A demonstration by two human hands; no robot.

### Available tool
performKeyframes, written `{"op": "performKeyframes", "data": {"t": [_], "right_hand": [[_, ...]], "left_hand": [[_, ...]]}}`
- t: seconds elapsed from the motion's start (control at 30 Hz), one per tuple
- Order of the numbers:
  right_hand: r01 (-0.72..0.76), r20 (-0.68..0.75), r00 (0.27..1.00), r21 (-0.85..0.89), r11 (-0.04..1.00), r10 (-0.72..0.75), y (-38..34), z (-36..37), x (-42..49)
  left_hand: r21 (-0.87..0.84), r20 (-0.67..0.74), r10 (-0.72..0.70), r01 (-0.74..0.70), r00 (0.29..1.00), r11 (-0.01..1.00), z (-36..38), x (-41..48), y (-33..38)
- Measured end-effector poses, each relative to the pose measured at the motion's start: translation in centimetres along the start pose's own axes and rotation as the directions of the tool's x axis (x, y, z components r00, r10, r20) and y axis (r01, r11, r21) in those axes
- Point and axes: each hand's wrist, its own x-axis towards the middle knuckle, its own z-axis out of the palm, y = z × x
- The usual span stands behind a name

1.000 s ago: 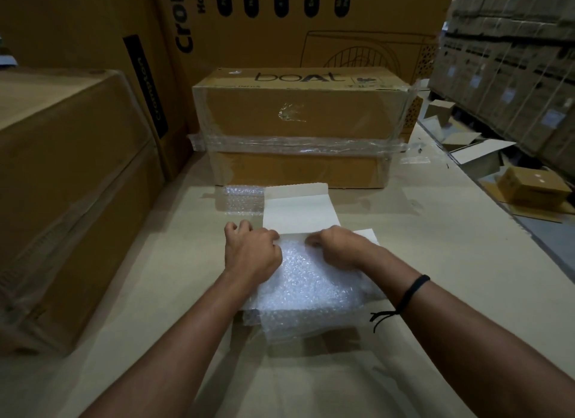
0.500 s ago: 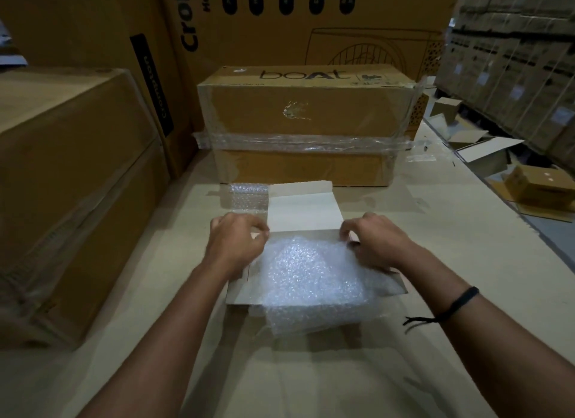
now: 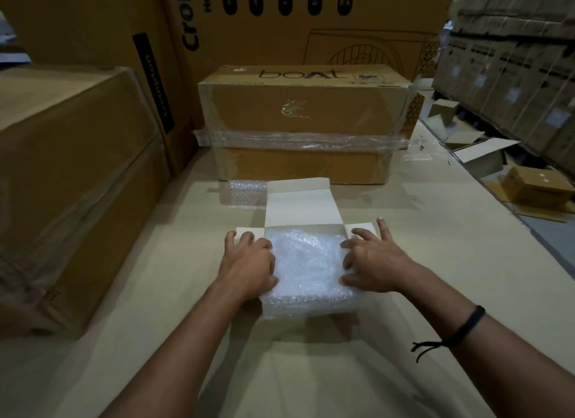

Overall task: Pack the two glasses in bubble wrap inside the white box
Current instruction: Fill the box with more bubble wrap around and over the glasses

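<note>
The white box (image 3: 298,210) lies open on the table, its lid flap standing up at the far side. A bubble wrap bundle (image 3: 306,270) fills the box and bulges over its near edge; no glasses show through the wrap. My left hand (image 3: 249,266) rests on the box's left side flap, thumb against the bundle. On the right side flap rests my right hand (image 3: 371,263), its fingers spread and its thumb touching the wrap. Neither hand grips anything.
A spare piece of bubble wrap (image 3: 245,193) lies behind the box to the left. A taped "boAt" carton (image 3: 306,122) stands close behind, with large cartons (image 3: 71,168) on the left. Small open boxes (image 3: 479,151) litter the right edge.
The hands have moved apart from the top of the bundle to the box's two side flaps. The bundle now sits lower in the box and both side flaps are spread out.
</note>
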Motion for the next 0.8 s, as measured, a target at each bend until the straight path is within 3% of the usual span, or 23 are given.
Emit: {"op": "performKeyframes", "data": {"t": [0.1,0.17,0.23,0.37,0.47,0.63,0.73,0.8], "right_hand": [[0.001,-0.077,0.997,0.06,0.998,0.003,0.0,0.0,-0.4],[0.067,-0.261,0.965,0.126,0.99,-0.033,0.4,0.0,-0.9],[0.196,-0.413,0.906,0.203,0.959,-0.098,1.0,0.1,-1.5],[0.289,-0.268,0.928,0.073,0.955,-0.26,0.2,0.8,-2.9],[0.297,-0.215,0.937,0.067,0.953,-0.277,-0.1,1.1,-2.7],[0.193,-0.13,0.979,0.363,0.912,-0.156,0.1,0.0,-1.2],[0.138,-0.155,0.984,0.38,0.915,-0.085,-0.3,-0.3,-0.6],[0.132,-0.213,0.975,0.305,0.943,-0.067,-0.7,-0.1,-0.5]], "left_hand": [[-0.122,-0.221,0.029,-0.057,0.975,0.991,-0.2,-0.9,-1.0],[-0.265,-0.454,0.0,-0.135,0.891,0.955,-0.3,-1.8,-1.7],[-0.345,-0.54,0.016,-0.238,0.841,0.908,-0.4,-2.8,-2.0],[-0.323,-0.282,0.216,-0.305,0.935,0.896,-0.4,-4.2,-0.9],[-0.317,-0.164,0.211,-0.255,0.963,0.914,-0.1,-3.9,-0.1],[-0.552,-0.143,0.113,-0.174,0.983,0.816,0.1,-2.8,-1.3],[-0.482,-0.193,0.065,-0.153,0.979,0.863,0.0,-2.6,-1.2],[-0.383,-0.306,0.069,-0.189,0.95,0.904,0.0,-2.8,-1.0]]}}
